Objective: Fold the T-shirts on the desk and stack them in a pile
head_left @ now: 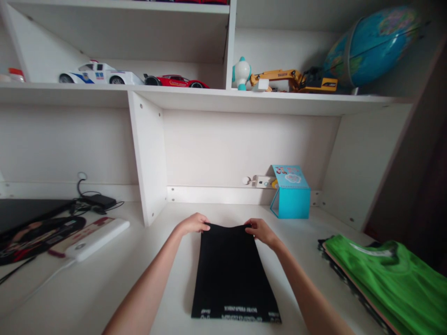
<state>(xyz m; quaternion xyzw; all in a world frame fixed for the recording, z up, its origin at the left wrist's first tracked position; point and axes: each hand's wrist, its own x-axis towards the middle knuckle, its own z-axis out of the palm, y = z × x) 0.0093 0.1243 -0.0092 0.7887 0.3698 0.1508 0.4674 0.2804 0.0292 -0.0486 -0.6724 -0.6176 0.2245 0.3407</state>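
A folded black garment (228, 270) with white lettering along its near edge lies on the white desk in front of me. My left hand (196, 224) pinches its far left corner between thumb and fingers. At the far right corner, my right hand (257, 230) grips the cloth the same way. Between the two hands the far edge dips slightly. The near edge rests towards me. To the right is a stack of folded clothes with a green T-shirt (387, 274) on top.
A turquoise desk calendar (293, 202) stands at the back beside a power socket (264, 181). To the left lie a white power strip (101, 239), a black adapter (100, 201) with cables and a round printed disc (42, 238). Toy vehicles and a globe (375, 46) sit on the shelf (195, 97) above.
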